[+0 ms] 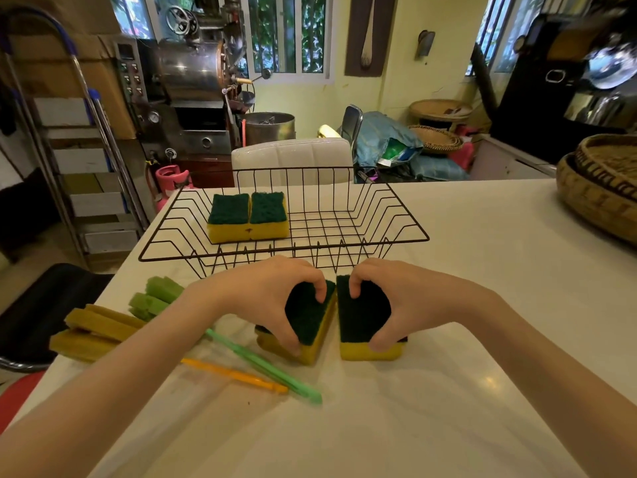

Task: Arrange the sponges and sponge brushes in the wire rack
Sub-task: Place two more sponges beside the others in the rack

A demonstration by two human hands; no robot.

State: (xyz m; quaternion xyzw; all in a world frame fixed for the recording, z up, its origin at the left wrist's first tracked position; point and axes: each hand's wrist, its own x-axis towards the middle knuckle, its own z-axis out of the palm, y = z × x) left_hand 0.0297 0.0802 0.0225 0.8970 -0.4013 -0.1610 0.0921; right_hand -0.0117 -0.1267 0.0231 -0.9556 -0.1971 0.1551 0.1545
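A black wire rack (pixel 396 215) stands on the white table, with two yellow-and-green sponges (pixel 248 217) side by side in its left part. In front of the rack, my left hand (pixel 265 294) grips a yellow sponge with a dark green top (pixel 308 322), tilted up on one edge. Another sponge partly shows beneath it. My right hand (pixel 386 288) grips a second such sponge (pixel 358 319) beside it. To the left lie sponge brushes: green heads (pixel 155 298), yellow heads (pixel 96 331), a green handle (pixel 265 367) and an orange handle (pixel 238 376).
A woven basket (pixel 599 188) sits at the table's right edge. A white chair back (pixel 293 157) stands behind the rack. The table's left edge runs diagonally beside a black seat (pixel 44 305) and a metal ladder (pixel 86 160).
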